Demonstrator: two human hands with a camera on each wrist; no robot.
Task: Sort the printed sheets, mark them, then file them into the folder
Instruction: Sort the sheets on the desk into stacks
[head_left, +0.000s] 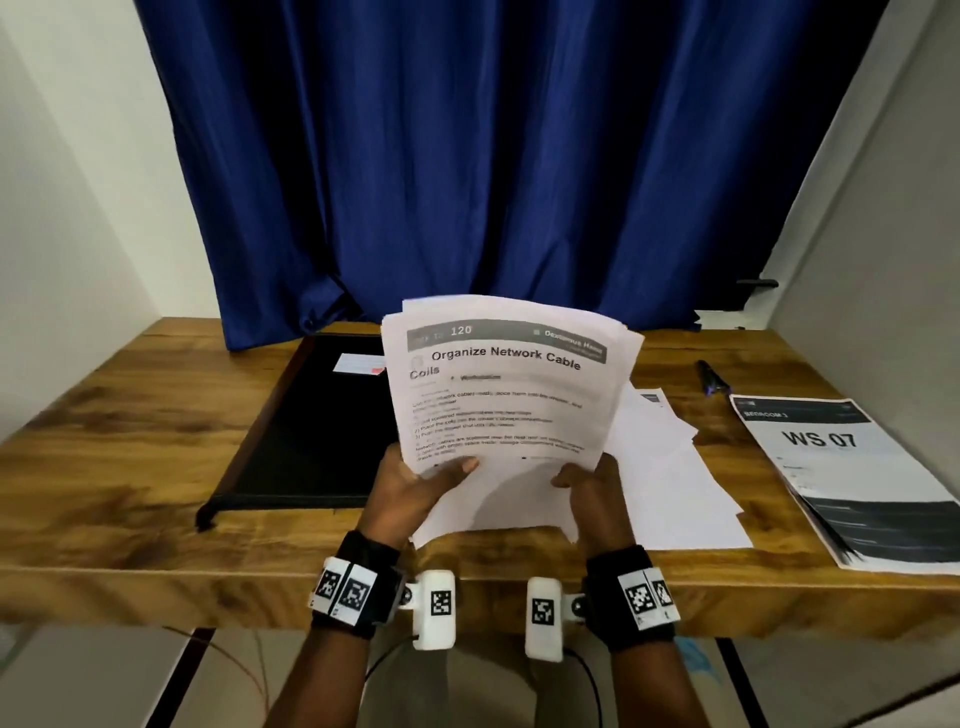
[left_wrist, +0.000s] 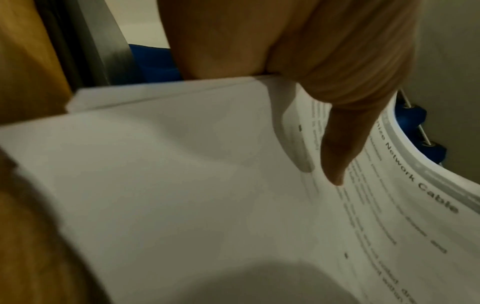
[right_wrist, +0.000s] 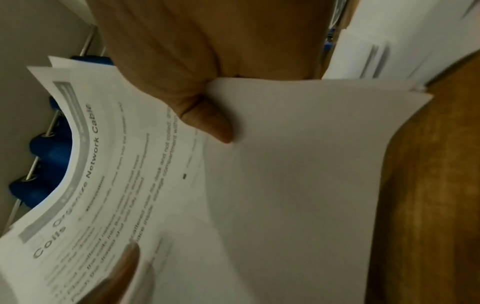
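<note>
I hold a stack of printed sheets (head_left: 509, 384) upright above the wooden desk (head_left: 119, 457); its top page reads "Organize Network Cable Coils". My left hand (head_left: 415, 483) grips the stack's lower left edge, thumb on the front. My right hand (head_left: 587, 478) grips the lower right edge the same way. In the left wrist view my thumb (left_wrist: 340, 144) lies across the printed sheets (left_wrist: 182, 185). The right wrist view shows my thumb (right_wrist: 207, 121) pressed on the printed sheets (right_wrist: 285, 164). A black folder (head_left: 311, 431) lies flat to the left, a pen (head_left: 712, 382) at the right rear.
More white sheets (head_left: 675, 483) lie spread on the desk under and right of the stack. A printed "WS 07" sheet pile (head_left: 852, 478) sits at the right edge. A blue curtain (head_left: 493, 156) hangs behind the desk. A small white label (head_left: 358, 364) rests on the folder.
</note>
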